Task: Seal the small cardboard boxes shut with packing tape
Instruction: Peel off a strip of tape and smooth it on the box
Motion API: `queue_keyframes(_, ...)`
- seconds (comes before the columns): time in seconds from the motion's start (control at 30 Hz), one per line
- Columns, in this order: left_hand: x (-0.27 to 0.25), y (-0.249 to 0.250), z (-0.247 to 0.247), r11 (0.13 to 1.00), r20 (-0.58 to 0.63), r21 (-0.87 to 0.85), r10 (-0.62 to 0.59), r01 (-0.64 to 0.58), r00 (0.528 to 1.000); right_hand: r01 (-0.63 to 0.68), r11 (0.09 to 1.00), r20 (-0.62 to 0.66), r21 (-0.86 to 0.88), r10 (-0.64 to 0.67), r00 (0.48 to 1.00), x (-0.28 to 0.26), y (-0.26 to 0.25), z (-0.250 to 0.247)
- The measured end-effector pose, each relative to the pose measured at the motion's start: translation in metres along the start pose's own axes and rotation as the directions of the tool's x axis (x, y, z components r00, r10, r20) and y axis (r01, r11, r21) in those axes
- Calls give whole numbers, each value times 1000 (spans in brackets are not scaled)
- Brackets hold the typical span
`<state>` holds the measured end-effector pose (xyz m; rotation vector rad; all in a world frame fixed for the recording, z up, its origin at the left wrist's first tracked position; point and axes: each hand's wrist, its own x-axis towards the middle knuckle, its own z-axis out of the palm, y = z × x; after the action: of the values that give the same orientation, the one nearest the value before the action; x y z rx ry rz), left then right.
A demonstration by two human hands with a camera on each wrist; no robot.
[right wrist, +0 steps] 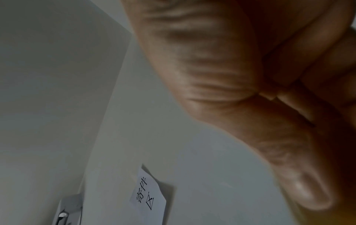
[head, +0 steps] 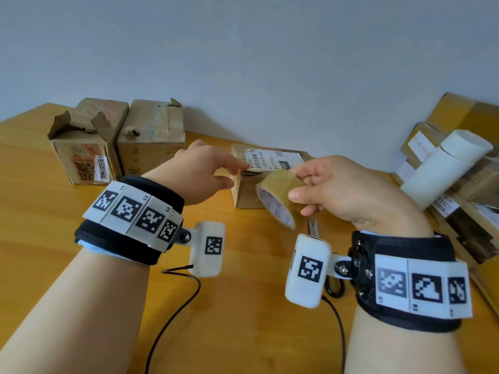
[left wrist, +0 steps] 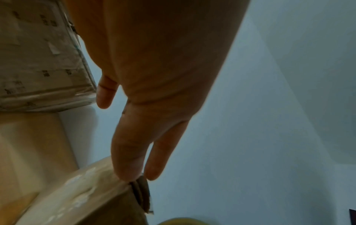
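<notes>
A small cardboard box (head: 244, 195) with a white shipping label stands in the middle of the wooden table (head: 54, 238). My left hand (head: 237, 174) reaches over its near left top edge, fingers straight. In the left wrist view the fingertips (left wrist: 127, 170) touch the box's (left wrist: 86, 197) flap corner. My right hand (head: 298, 184) holds a roll of brown packing tape (head: 278, 197) just in front of the box, thumb on the outside and fingers on the far rim. The right wrist view shows only my curled right hand (right wrist: 269, 106); the roll is hidden there.
Two worn boxes, one with torn open flaps (head: 83, 155) and a taped one (head: 151, 136), stand at the back left. Stacked parcels (head: 464, 211) and a white tube (head: 448, 168) crowd the right edge. Scissors (head: 334, 287) lie under my right wrist. Camera cables (head: 175, 314) trail toward me.
</notes>
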<state>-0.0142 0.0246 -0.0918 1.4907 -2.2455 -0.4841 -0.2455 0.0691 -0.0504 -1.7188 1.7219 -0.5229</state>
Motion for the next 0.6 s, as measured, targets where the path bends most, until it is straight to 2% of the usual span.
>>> queue_keyframes(0.1,-1,10,-5,998,-54,-18,61,-62,997,23,1000,23,17,-23,999,-1,0,-1)
queue_keyframes(0.2,-5,20,-12,977,-118,-160,124,-142,985,56,998,34,37,-57,998,-3,-2,0)
queue_keyframes(0.3,-8,32,-15,938,-128,-285,168,-199,977,87,995,18,55,-88,996,-5,-5,1)
queue_keyframes(0.43,-7,41,-12,914,-105,-341,196,-221,975,106,991,-2,80,-106,994,-8,-11,2)
queue_keyframes(0.6,-7,45,-8,892,-173,-387,179,-234,969,115,992,0,51,-115,993,-9,-16,4)
